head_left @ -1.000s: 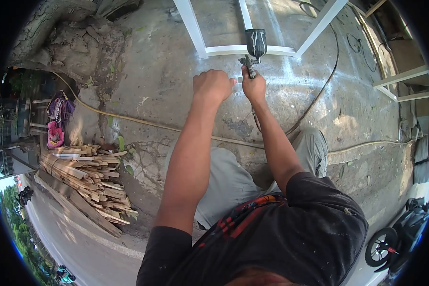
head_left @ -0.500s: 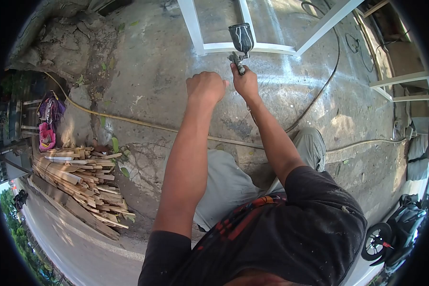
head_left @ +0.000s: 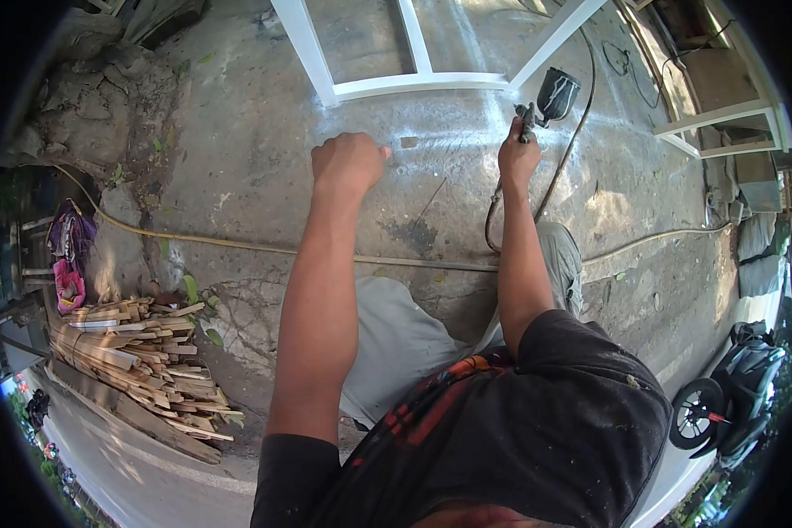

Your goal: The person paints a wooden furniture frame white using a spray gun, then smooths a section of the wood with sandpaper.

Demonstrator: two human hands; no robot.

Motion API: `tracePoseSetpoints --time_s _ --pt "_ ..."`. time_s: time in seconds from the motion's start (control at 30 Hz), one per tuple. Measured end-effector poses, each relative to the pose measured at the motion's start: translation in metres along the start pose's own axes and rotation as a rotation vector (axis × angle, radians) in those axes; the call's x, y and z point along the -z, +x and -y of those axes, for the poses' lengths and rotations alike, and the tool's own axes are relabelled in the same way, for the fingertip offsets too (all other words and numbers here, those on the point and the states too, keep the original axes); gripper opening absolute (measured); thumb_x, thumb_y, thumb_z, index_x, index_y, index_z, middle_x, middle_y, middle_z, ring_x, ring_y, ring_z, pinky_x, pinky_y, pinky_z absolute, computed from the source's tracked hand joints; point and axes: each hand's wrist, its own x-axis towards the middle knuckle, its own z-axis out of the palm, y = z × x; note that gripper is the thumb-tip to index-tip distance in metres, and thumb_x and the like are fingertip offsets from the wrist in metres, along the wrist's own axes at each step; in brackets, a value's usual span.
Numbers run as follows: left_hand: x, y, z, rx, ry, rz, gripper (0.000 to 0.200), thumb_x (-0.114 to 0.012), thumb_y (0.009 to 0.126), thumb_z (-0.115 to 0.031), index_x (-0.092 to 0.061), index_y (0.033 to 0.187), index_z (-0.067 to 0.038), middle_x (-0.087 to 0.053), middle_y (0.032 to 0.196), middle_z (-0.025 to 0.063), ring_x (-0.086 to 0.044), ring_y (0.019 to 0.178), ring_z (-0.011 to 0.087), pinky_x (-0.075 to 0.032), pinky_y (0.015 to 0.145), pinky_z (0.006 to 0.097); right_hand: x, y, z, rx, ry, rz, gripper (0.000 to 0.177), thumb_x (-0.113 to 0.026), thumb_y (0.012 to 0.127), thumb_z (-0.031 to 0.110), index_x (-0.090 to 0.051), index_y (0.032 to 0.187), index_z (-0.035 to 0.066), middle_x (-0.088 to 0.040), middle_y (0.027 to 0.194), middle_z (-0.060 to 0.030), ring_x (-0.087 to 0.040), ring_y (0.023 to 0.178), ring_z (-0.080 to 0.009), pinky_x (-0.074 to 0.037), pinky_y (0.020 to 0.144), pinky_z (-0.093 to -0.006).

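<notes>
My right hand (head_left: 520,158) is wrapped round the grip of a spray gun (head_left: 527,122). The gun's dark paint cup (head_left: 558,95), streaked with white, tilts to the upper right. A hose (head_left: 493,220) hangs from below this hand. My left hand (head_left: 348,162) is a closed fist, back of the hand up; its curled fingers are turned away, so anything inside is hidden. Beyond both hands is a white frame (head_left: 422,85), its near rail crossing above the fist without touching it. White overspray marks the concrete around the frame.
A yellowish hose (head_left: 211,239) runs across the floor before my knees. At left lies a pile of wood strips (head_left: 141,352), with a pink bag (head_left: 69,286) behind it. Another white frame (head_left: 722,119) stands at right. A motorcycle (head_left: 730,396) is parked at lower right.
My right hand has swung the spray gun to the right, away from my left fist, and the cup now leans the other way. The view has shifted slightly; the left fist stays closed.
</notes>
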Motion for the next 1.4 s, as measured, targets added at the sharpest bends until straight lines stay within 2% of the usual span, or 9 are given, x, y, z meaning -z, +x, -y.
tracePoseSetpoints --time_s 0.13,0.27,0.47,0.53,0.67,0.97,1.07,1.17,1.4 --pt "0.003 -0.003 -0.003 0.004 -0.006 0.012 0.056 -0.053 0.105 -0.049 -0.075 0.108 0.002 -0.073 0.117 0.0225 -0.07 0.11 0.0378 -0.054 0.095 0.0486 -0.006 -0.01 -0.009 -0.02 0.022 -0.054 0.057 -0.056 0.103 0.049 -0.074 0.099 -0.005 -0.07 0.084 -0.0303 -0.067 0.083 -0.0501 -0.05 0.075 -0.0518" --pt "0.003 -0.007 -0.005 0.006 -0.014 0.014 0.055 -0.052 0.105 -0.049 -0.075 0.107 0.001 -0.073 0.115 0.0222 -0.07 0.11 0.0376 -0.054 0.095 0.0484 -0.023 -0.04 -0.006 -0.14 0.071 0.15 0.06 -0.059 0.101 0.053 -0.074 0.099 -0.006 -0.069 0.081 -0.029 -0.068 0.081 -0.0454 -0.05 0.075 -0.0493" --pt "0.003 -0.013 0.002 0.029 -0.012 -0.027 0.055 -0.054 0.104 -0.05 -0.075 0.11 0.0 -0.073 0.117 0.0215 -0.069 0.112 0.0371 -0.054 0.096 0.0481 -0.042 -0.114 0.024 0.038 0.182 0.433 0.052 -0.068 0.098 0.049 -0.073 0.099 -0.003 -0.065 0.067 -0.0196 -0.061 0.063 -0.0297 -0.05 0.065 -0.0427" --pt "0.002 -0.015 0.005 0.026 -0.014 -0.057 0.055 -0.055 0.103 -0.05 -0.075 0.11 0.0 -0.073 0.117 0.0218 -0.069 0.112 0.0376 -0.054 0.096 0.048 -0.046 -0.133 0.043 0.019 0.188 0.568 0.05 -0.069 0.096 0.048 -0.072 0.097 -0.002 -0.067 0.076 -0.0285 -0.069 0.076 -0.0458 -0.052 0.072 -0.0481" --pt "0.001 -0.022 0.011 0.041 -0.024 -0.07 0.055 -0.056 0.103 -0.05 -0.076 0.11 0.0 -0.073 0.117 0.0225 -0.069 0.113 0.0382 -0.053 0.096 0.0481 -0.055 -0.159 0.073 0.184 0.286 0.645 0.043 -0.07 0.096 0.043 -0.073 0.098 0.001 -0.069 0.085 -0.0309 -0.068 0.085 -0.0507 -0.053 0.073 -0.0504" --pt "0.006 -0.026 0.017 0.057 -0.035 -0.065 0.056 -0.055 0.103 -0.051 -0.075 0.108 0.002 -0.073 0.117 0.023 -0.069 0.112 0.0384 -0.053 0.097 0.0486 -0.068 -0.137 0.061 0.148 0.193 0.568 0.046 -0.069 0.097 0.042 -0.072 0.098 -0.004 -0.068 0.085 -0.0333 -0.067 0.085 -0.0522 -0.052 0.073 -0.0523" --pt "0.009 -0.024 0.009 0.065 -0.017 -0.038 0.046 -0.06 0.101 -0.047 -0.077 0.114 -0.006 -0.074 0.121 0.0165 -0.07 0.114 0.0328 -0.051 0.098 0.0459 -0.063 -0.117 0.033 0.137 0.135 0.48 0.045 -0.068 0.098 0.041 -0.072 0.098 -0.004 -0.068 0.086 -0.0332 -0.066 0.085 -0.0526 -0.051 0.073 -0.0531" --pt "0.012 -0.023 0.003 0.011 -0.027 -0.028 0.056 -0.054 0.104 -0.049 -0.075 0.11 0.002 -0.072 0.118 0.0235 -0.069 0.112 0.0388 -0.053 0.097 0.0487 -0.042 -0.095 0.018 0.055 0.147 0.331 0.047 -0.067 0.099 0.042 -0.072 0.096 -0.004 -0.068 0.081 -0.0319 -0.068 0.083 -0.0514 -0.051 0.073 -0.0534" --pt "0.012 -0.023 0.002 0.015 -0.035 -0.015 0.056 -0.054 0.105 -0.049 -0.075 0.109 0.002 -0.072 0.117 0.0232 -0.069 0.112 0.0388 -0.053 0.097 0.0491 -0.018 -0.013 -0.02 -0.013 0.028 -0.085 0.051 -0.061 0.102 0.044 -0.071 0.09 -0.005 -0.069 0.08 -0.0302 -0.067 0.081 -0.0508 -0.05 0.074 -0.0544"
